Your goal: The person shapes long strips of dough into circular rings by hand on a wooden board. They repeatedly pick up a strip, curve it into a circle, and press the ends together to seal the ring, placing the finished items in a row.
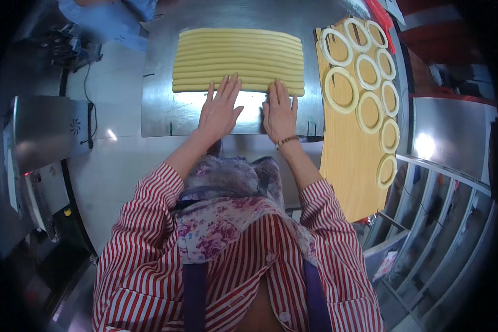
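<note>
Several long yellow dough ropes (238,58) lie side by side in a block on the metal table (160,113). My left hand (220,110) is flat with its fingers spread, its fingertips on the nearest rope left of the middle. Toward the right end of that same rope, my right hand (280,110) rests its fingertips, fingers stretched forward and a beaded bracelet on the wrist. Neither hand grips anything.
On the right, a wooden board (348,160) bears several pale dough rings (368,112) over its far half and right edge. A metal rack (437,216) stands beyond it. At the left is a steel appliance (44,133) with a cable.
</note>
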Action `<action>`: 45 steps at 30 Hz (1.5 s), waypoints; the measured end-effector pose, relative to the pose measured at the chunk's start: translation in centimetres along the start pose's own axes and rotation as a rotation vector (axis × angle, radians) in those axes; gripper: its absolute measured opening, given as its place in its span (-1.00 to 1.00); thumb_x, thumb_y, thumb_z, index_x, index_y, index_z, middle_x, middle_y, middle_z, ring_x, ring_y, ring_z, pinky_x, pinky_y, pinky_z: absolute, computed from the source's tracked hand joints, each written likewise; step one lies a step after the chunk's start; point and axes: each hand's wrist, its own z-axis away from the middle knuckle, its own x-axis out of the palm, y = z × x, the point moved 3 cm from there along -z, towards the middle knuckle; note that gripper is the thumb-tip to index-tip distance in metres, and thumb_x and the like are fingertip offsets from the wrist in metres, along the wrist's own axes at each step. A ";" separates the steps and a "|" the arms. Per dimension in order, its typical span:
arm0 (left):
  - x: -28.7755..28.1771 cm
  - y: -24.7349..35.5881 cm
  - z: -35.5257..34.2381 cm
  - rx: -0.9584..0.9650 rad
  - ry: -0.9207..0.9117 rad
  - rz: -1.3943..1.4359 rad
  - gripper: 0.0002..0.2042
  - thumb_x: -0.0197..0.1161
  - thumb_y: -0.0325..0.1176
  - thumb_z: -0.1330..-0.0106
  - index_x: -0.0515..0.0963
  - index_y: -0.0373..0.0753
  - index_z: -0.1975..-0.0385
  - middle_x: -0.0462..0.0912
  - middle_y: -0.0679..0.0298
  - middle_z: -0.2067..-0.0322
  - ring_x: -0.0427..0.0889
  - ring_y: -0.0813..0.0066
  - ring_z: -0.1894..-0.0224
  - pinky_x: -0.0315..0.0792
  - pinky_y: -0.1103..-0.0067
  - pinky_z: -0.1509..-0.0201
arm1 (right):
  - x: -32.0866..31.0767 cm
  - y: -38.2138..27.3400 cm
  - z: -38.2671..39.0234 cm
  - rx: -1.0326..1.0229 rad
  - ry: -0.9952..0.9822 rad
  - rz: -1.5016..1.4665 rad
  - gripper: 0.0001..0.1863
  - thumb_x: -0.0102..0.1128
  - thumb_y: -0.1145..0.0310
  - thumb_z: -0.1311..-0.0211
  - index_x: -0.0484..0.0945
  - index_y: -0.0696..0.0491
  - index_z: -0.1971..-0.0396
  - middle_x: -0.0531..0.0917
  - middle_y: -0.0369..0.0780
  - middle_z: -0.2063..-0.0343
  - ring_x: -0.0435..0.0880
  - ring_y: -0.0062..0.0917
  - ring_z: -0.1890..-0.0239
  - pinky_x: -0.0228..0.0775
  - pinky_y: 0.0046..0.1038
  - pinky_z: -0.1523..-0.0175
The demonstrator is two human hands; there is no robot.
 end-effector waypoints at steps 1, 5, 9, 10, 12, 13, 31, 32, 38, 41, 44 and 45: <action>-0.7 -1.2 -0.6 0.021 0.000 -0.002 -0.36 0.04 -0.14 -0.43 0.08 -0.29 -0.44 0.05 0.11 -0.48 0.01 0.08 -0.51 -0.14 0.11 -0.54 | 0.0 -0.7 -1.0 0.020 -0.007 0.019 -0.38 0.03 0.26 -0.37 0.19 0.15 -0.38 0.22 -0.09 -0.41 0.15 -0.23 -0.46 -0.13 0.04 -0.48; 0.0 -1.3 -0.1 0.064 -0.002 0.015 -0.39 0.02 -0.14 -0.45 0.11 -0.27 -0.43 0.07 0.15 -0.47 0.03 0.10 -0.50 -0.14 0.12 -0.55 | 0.4 0.0 0.5 0.033 -0.092 0.071 -0.35 -0.03 0.23 -0.44 0.07 0.06 -0.45 0.13 -0.19 -0.47 0.05 -0.33 -0.52 -0.16 0.03 -0.49; -0.3 -0.8 1.3 0.093 -0.064 -0.006 -0.40 0.02 -0.15 -0.45 0.13 -0.25 -0.43 0.07 0.16 -0.48 0.02 0.11 -0.51 -0.15 0.12 -0.55 | 0.6 -0.4 2.4 0.042 -0.125 0.068 -0.35 -0.04 0.23 -0.44 0.06 0.04 -0.46 0.11 -0.19 -0.48 0.05 -0.33 -0.52 -0.18 0.03 -0.50; -0.2 -0.6 2.1 0.112 -0.092 0.000 -0.40 0.02 -0.15 -0.45 0.13 -0.25 -0.43 0.07 0.16 -0.48 0.02 0.11 -0.51 -0.15 0.12 -0.55 | 0.7 -0.5 3.2 0.036 -0.137 0.072 -0.35 -0.04 0.24 -0.44 0.06 0.03 -0.47 0.11 -0.19 -0.48 0.05 -0.33 -0.52 -0.19 0.03 -0.50; 0.1 -0.5 4.3 0.142 -0.139 0.006 -0.40 0.02 -0.15 -0.45 0.13 -0.25 -0.43 0.08 0.17 -0.48 0.03 0.10 -0.51 -0.16 0.12 -0.55 | 0.7 -0.8 4.6 0.032 -0.171 0.065 -0.36 -0.05 0.25 -0.44 0.07 0.02 -0.46 0.11 -0.19 -0.47 0.05 -0.32 -0.52 -0.19 0.03 -0.51; 0.1 -0.8 5.1 0.145 -0.159 0.027 -0.39 0.02 -0.16 -0.45 0.12 -0.25 -0.44 0.07 0.13 -0.48 0.00 0.09 -0.52 -0.19 0.11 -0.55 | 0.5 -1.0 5.1 0.035 -0.193 0.053 -0.37 -0.05 0.25 -0.44 0.09 0.01 -0.46 0.12 -0.18 -0.47 0.06 -0.32 -0.51 -0.18 0.02 -0.51; 1.0 -10.4 8.3 -0.076 0.160 -0.035 -0.65 0.26 -0.25 -0.33 0.51 -0.14 -0.09 0.54 0.20 0.03 0.49 0.24 -0.10 0.19 0.22 -0.31 | 0.8 8.4 2.2 -0.200 -0.113 -0.031 -0.61 0.35 0.40 -0.09 0.58 -0.04 0.02 0.64 -0.22 0.12 0.58 -0.32 -0.02 0.37 -0.22 -0.15; 1.4 -11.1 8.2 -0.054 0.152 -0.040 -0.69 0.25 -0.26 -0.33 0.51 -0.15 -0.03 0.54 0.21 0.08 0.51 0.24 -0.06 0.21 0.23 -0.29 | 1.0 9.1 1.8 -0.224 -0.164 -0.080 -0.63 0.35 0.40 -0.09 0.59 -0.02 0.04 0.64 -0.21 0.13 0.58 -0.30 0.00 0.43 -0.25 -0.10; -0.2 -14.3 9.6 -0.068 0.035 -0.141 -0.69 0.26 -0.30 -0.32 0.49 -0.19 -0.04 0.57 0.22 0.08 0.52 0.27 -0.07 0.25 0.24 -0.26 | -0.1 7.6 1.6 -0.329 -0.172 -0.233 -0.65 0.32 0.43 -0.11 0.59 0.01 0.05 0.62 -0.18 0.14 0.58 -0.24 0.05 0.48 -0.25 -0.04; 0.0 -14.9 10.2 -0.079 0.020 -0.159 -0.62 0.25 -0.36 -0.31 0.46 -0.19 -0.13 0.52 0.17 -0.08 0.49 0.22 -0.15 0.23 0.22 -0.30 | 2.0 7.2 2.4 -0.312 -0.201 -0.174 -0.62 0.36 0.45 -0.06 0.62 0.02 0.05 0.61 -0.17 0.10 0.57 -0.23 0.01 0.46 -0.26 -0.09; 0.5 -9.5 7.4 0.050 0.164 0.087 -0.55 0.24 -0.43 -0.30 0.40 -0.18 -0.22 0.41 0.12 -0.26 0.40 0.12 -0.28 0.12 0.18 -0.43 | 1.5 7.9 2.7 -0.165 -0.125 -0.224 -0.59 0.39 0.46 -0.01 0.63 0.03 0.05 0.61 -0.16 0.09 0.57 -0.22 0.02 0.46 -0.26 -0.08; 2.0 -6.6 6.5 0.059 0.054 0.149 -0.51 0.21 -0.41 -0.32 0.34 -0.18 -0.27 0.32 0.11 -0.33 0.31 0.10 -0.36 0.05 0.18 -0.48 | 1.5 8.6 2.7 -0.140 -0.116 -0.237 -0.58 0.40 0.47 0.00 0.64 0.04 0.05 0.62 -0.15 0.12 0.58 -0.22 0.03 0.47 -0.26 -0.07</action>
